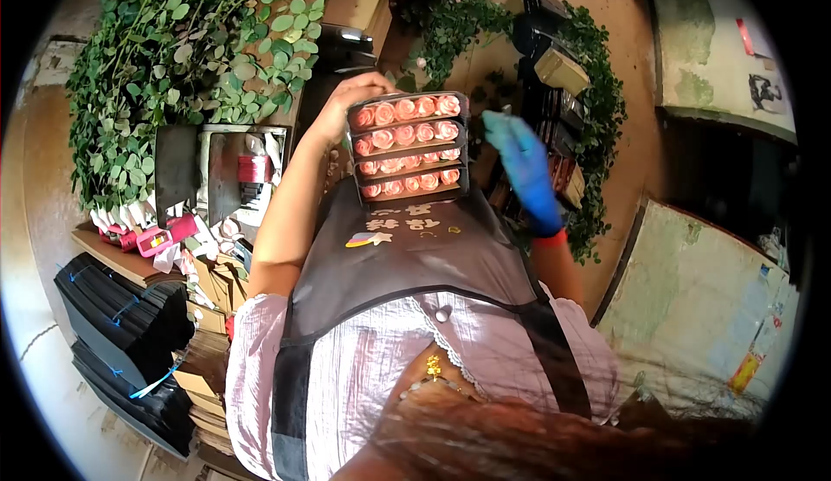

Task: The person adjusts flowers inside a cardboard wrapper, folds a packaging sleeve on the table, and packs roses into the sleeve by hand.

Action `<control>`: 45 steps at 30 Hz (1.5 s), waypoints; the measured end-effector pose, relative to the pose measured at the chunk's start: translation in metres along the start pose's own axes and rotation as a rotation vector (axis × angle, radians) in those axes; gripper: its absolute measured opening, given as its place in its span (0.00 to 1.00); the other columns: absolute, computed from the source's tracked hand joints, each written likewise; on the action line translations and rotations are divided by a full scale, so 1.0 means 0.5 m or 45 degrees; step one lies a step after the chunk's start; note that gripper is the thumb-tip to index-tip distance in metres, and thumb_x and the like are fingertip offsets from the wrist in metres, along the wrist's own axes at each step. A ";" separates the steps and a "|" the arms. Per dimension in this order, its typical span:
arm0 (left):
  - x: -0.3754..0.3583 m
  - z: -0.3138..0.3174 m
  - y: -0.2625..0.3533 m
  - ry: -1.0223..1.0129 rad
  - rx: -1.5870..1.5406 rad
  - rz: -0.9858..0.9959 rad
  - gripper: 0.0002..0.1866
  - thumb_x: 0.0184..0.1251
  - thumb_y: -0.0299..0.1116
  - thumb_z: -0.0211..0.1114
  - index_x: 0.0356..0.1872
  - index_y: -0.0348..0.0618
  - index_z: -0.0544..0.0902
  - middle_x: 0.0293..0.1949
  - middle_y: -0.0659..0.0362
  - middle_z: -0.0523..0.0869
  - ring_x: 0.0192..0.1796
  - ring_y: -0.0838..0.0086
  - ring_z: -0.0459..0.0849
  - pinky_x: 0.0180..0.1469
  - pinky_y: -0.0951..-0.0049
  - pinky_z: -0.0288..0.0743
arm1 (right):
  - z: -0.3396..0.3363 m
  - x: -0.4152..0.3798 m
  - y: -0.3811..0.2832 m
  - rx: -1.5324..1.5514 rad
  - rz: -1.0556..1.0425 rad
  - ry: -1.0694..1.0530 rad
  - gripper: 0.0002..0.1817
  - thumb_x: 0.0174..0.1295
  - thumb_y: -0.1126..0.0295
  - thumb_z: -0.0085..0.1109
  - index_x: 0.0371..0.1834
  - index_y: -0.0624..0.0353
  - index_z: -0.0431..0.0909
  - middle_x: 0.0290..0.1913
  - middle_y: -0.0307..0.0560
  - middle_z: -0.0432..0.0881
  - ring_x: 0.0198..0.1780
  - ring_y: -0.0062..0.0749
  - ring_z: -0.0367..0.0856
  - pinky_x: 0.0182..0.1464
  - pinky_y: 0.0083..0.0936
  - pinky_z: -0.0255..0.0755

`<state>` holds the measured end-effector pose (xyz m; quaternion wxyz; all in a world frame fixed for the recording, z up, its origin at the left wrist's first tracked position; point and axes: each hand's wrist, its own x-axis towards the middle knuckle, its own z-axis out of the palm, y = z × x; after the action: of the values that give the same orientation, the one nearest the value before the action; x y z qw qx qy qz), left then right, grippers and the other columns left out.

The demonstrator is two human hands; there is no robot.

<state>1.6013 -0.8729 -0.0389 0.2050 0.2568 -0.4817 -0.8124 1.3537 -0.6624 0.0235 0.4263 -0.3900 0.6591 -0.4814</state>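
Observation:
Pink roses (407, 137) sit in several stacked rows, parted by brown card strips inside a dark-edged wrap (468, 156). My bare left hand (357, 104) is closed around the upper left side of this wrapped rose bunch, and part of its fingers is hidden behind it. To the right of the bunch, apart from it, is my right hand (522, 162) in a blue glove. Its fingers are stretched out, and no object shows in it. A dark apron (415, 264) with a printed star lies just below the bunch.
Leafy rose stems (199, 48) are heaped at the upper left, beside a metal stand holding a pink ribbon roll (254, 168). Black folded sheets (121, 308) tied with blue string lie lower left. Boxes (563, 70) and more leafy stems (602, 135) stand at right.

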 end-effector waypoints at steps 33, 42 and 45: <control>-0.111 -0.091 -0.025 -0.019 -0.109 0.220 0.16 0.76 0.37 0.58 0.53 0.36 0.83 0.48 0.54 0.87 0.51 0.71 0.84 0.59 0.70 0.77 | 0.424 0.201 -0.270 -0.439 -0.857 -1.107 0.18 0.77 0.63 0.51 0.56 0.67 0.81 0.51 0.49 0.85 0.50 0.32 0.83 0.58 0.26 0.73; -0.111 -0.027 0.030 -0.277 -0.434 0.058 0.15 0.72 0.37 0.64 0.50 0.36 0.83 0.39 0.57 0.88 0.44 0.75 0.88 0.48 0.75 0.81 | 0.349 0.237 -0.232 -0.072 -0.466 -0.887 0.19 0.79 0.66 0.47 0.62 0.67 0.78 0.59 0.52 0.82 0.58 0.34 0.81 0.61 0.28 0.72; -0.120 -0.041 0.027 -0.428 -0.508 0.156 0.19 0.72 0.29 0.61 0.62 0.39 0.73 0.47 0.48 0.90 0.54 0.62 0.89 0.58 0.66 0.79 | 0.315 0.248 -0.191 0.039 -0.300 -0.755 0.20 0.80 0.63 0.47 0.65 0.66 0.76 0.60 0.52 0.82 0.59 0.32 0.80 0.60 0.27 0.73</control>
<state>1.6623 -0.8583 -0.0220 0.2175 0.0430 -0.3539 -0.9086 1.4700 -0.8467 0.0655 0.5470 -0.5805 0.4491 -0.4027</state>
